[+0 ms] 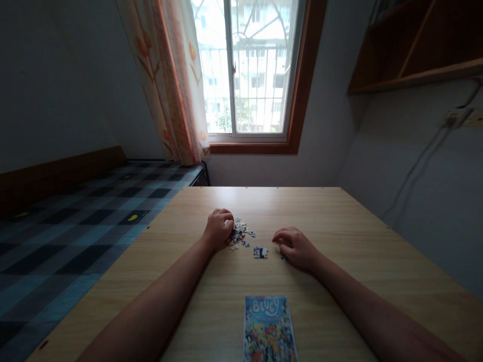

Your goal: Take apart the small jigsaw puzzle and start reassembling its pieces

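A loose pile of small jigsaw puzzle pieces (pixel 241 233) lies near the middle of the wooden table. My left hand (pixel 219 227) rests at the pile's left edge, fingers curled; a pale bit, seemingly a puzzle piece, shows between thumb and fingers. To the right of the pile, a small joined section of puzzle (pixel 260 252) lies flat, blue and white. Beyond it, my right hand (pixel 296 246) hovers low with fingers loosely bent and thumb apart from them. Partly hidden beneath that hand is a dark blue puzzle piece (pixel 284 257).
Nearer to me, a colourful "Bluey" picture sheet or box (pixel 268 329) lies on the table (pixel 324 211). A bed with checked bedding (pixel 94 221) adjoins the left side. Behind stand a curtain (pixel 169 75) and a window (pixel 260 70); a shelf (pixel 418 75) hangs at right.
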The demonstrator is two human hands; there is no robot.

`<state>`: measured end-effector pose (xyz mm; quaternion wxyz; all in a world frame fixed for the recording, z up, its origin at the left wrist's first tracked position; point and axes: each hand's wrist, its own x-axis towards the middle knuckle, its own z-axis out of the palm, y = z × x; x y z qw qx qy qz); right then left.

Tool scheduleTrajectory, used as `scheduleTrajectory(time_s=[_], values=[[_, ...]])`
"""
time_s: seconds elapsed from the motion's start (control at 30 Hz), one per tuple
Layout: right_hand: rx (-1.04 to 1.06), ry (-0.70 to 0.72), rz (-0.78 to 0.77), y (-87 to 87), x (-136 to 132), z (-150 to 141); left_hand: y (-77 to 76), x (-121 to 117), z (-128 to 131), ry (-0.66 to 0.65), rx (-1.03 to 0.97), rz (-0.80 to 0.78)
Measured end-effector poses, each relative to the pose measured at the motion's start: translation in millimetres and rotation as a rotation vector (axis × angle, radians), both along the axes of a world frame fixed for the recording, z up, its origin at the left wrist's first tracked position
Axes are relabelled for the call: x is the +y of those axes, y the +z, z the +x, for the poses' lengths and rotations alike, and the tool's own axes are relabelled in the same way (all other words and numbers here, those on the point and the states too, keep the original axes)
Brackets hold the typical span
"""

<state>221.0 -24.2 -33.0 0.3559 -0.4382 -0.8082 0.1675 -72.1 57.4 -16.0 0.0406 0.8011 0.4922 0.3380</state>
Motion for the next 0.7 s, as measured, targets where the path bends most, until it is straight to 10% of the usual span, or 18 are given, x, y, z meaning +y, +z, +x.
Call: scheduleTrajectory(time_s=[0.33, 0.7], values=[[-0.092, 0.074, -0.005, 6.4, -2, 12, 5.0, 2, -3, 0.178, -0.238, 0.017], [-0.003, 0.071, -0.095, 5.5, 3, 12, 13.7, -14, 7, 0.091, -0.156, 0.198]])
